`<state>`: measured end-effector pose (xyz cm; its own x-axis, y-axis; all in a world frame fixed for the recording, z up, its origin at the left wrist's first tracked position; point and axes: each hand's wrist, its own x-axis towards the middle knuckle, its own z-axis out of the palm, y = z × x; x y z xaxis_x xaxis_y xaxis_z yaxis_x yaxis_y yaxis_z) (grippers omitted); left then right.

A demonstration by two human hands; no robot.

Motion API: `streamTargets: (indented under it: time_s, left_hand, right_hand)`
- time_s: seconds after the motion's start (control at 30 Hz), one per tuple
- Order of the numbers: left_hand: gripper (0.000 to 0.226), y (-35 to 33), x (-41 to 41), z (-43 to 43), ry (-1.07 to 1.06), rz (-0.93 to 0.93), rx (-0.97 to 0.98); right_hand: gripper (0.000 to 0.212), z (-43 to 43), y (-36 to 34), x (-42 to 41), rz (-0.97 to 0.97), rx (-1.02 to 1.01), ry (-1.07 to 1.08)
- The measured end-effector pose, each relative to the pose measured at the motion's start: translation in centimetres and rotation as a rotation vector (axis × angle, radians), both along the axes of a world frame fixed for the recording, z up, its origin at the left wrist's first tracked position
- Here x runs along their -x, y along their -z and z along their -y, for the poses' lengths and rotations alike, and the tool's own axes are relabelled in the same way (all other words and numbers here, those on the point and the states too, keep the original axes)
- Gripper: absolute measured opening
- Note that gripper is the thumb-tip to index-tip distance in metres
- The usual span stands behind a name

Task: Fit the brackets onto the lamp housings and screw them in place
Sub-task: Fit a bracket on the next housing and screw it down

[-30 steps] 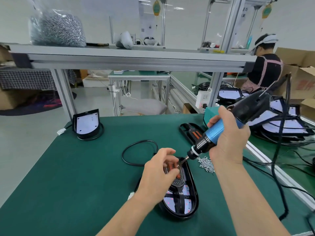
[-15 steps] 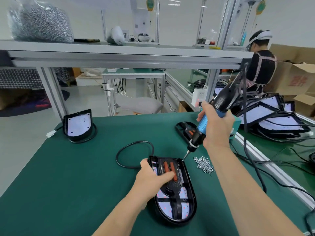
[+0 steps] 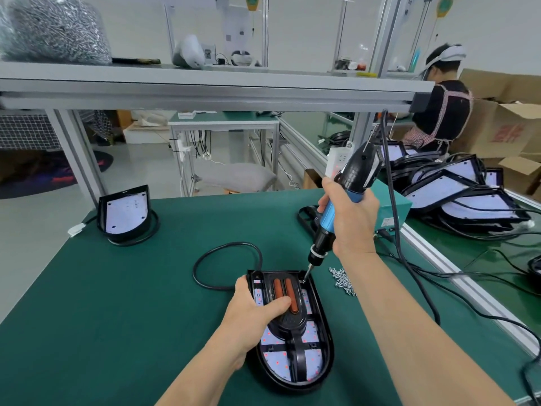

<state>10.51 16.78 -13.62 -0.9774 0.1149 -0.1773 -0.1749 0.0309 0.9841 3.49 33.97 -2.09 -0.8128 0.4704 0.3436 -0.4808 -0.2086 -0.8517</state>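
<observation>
Two lamp housings lie apart: the near housing (image 3: 327, 344) and the far housing (image 3: 124, 213). One bracket (image 3: 288, 320) carries two orange strips (image 3: 278, 287). One electric screwdriver (image 3: 328, 213), one screw heap (image 3: 342, 281), one screw bag (image 3: 55, 30). Stacked housings (image 3: 468, 197) at right: count indeterminate.

A black, round-ended plastic lamp housing (image 3: 325, 361) lies flat on the green mat with its open side up, showing a white LED board dotted red, its straight end farthest from the person. A black plastic bracket (image 3: 289, 319) with two orange bars sits inside along the middle. The blue-and-black electric screwdriver (image 3: 336, 206) tilts bit-down at the housing's far right corner. Small silver screws (image 3: 342, 281) lie heaped just right of it.
</observation>
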Motion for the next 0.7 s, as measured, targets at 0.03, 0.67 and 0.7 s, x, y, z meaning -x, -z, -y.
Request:
streamTargets:
  time_s: [0.03, 0.67, 0.7]
  left_hand:
    - [0.049, 0.07, 0.03, -0.02, 0.001, -0.002, -0.003]
    - [0.049, 0.66, 0.23, 0.05, 0.007, -0.028, -0.051]
    - [0.049, 0.63, 0.23, 0.04, 0.008, -0.026, -0.052]
  right_hand:
    - [0.02, -0.03, -0.02, 0.03, 0.005, -0.002, -0.003]
    - [0.022, 0.45, 0.33, 0.66, 0.028, -0.08, -0.062]
    - [0.022, 0.48, 0.37, 0.74, 0.03, -0.088, -0.071]
